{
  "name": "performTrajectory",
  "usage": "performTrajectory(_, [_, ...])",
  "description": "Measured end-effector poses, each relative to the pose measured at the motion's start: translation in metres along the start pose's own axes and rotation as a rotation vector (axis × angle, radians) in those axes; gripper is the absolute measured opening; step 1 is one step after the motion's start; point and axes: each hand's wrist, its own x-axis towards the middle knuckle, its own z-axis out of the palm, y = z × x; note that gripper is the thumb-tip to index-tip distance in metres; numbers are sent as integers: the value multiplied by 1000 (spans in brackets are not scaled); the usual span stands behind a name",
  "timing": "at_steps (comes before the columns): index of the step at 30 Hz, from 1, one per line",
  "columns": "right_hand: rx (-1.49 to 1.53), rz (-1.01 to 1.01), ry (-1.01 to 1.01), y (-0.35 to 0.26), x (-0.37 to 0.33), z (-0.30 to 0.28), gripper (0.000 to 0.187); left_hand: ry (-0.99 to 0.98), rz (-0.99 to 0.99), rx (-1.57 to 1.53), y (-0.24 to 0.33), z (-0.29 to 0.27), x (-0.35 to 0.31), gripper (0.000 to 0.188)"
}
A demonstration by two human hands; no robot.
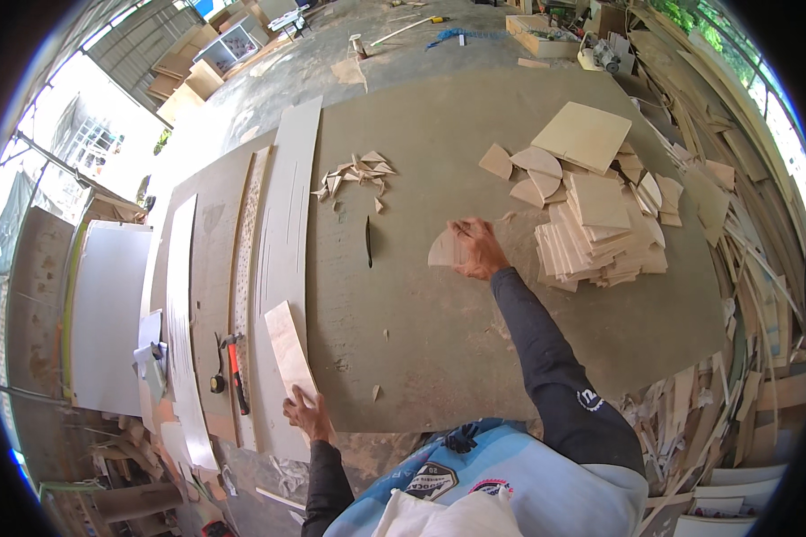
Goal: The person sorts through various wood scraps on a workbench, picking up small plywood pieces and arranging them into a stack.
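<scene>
My right hand [479, 251] is closed on a thin quarter-round piece of wood [442, 251], low over the big brown board or on it; I cannot tell which. At the lower left my left hand [307, 414] grips the near end of a pale flat wooden strip [288, 345], which slants over a long grey-white panel [287, 215]. A thin dark curved object [368, 242] lies between my hands. To the right of my right hand is a heap of square-cut wooden pieces [587, 233], with several quarter-round pieces [537, 170] beside it.
Small wood offcuts [358, 172] are scattered on the large brown board [421, 358]. A red-handled hammer [236, 371] and a tape measure [217, 383] lie at the left. Scrap wood [743, 224] piles along the right side. A white panel [107, 313] stands far left.
</scene>
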Motion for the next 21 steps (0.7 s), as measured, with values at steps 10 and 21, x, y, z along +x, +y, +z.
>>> performTrajectory(10, [5,117,208,-57,-83,-15,44,-22,-138,97,21,26,-42,80])
performTrajectory(21, [144,366,1160,-4,-204,-130,21,-70,-196,264,30,25,-40,82])
